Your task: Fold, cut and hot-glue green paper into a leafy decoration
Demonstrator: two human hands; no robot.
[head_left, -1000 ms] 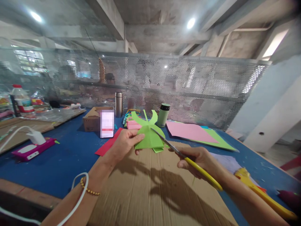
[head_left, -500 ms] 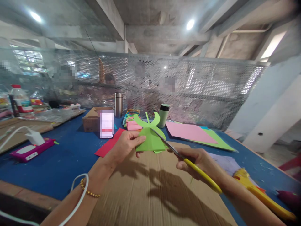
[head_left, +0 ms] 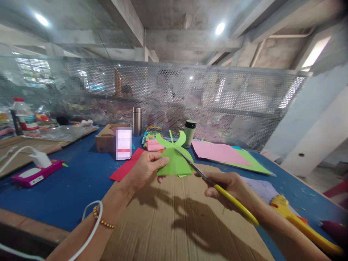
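Where the near edge of the blue surface [head_left: 54,203] shows at lower left, a white cable [head_left: 91,232] loops over the left forearm beside a bracelet [head_left: 106,223] of gold beads. A brown cardboard sheet [head_left: 152,224] covers the middle of the surface under both hands, and their shadows fall across it. To its right lies a yellow glue gun [head_left: 296,223], partly over a pale lavender sheet [head_left: 259,186].

Above the cardboard, the left hand [head_left: 148,165] pinches the left edge of a bright green paper cutout [head_left: 174,163] between thumb and fingers. The right hand [head_left: 227,185] has its fingers curled round the yellow-handled scissors [head_left: 202,173]; their tips overlap the cutout, though whether paper sits between the blades cannot be told.

Farther over the surface, a purple power strip [head_left: 38,174] with a white plug stands at left, a red sheet [head_left: 123,168] lies near a lit phone [head_left: 123,143] in front of an open carton [head_left: 104,139], and a pink sheet [head_left: 221,152] overlaps a green one at right. A steel flask [head_left: 137,122] and a green bottle [head_left: 189,134] stand upright at the back.

Beyond runs a perforated metal screen [head_left: 239,92] with blurred people behind it, under a bare concrete ceiling [head_left: 174,16] with two bright lamps.
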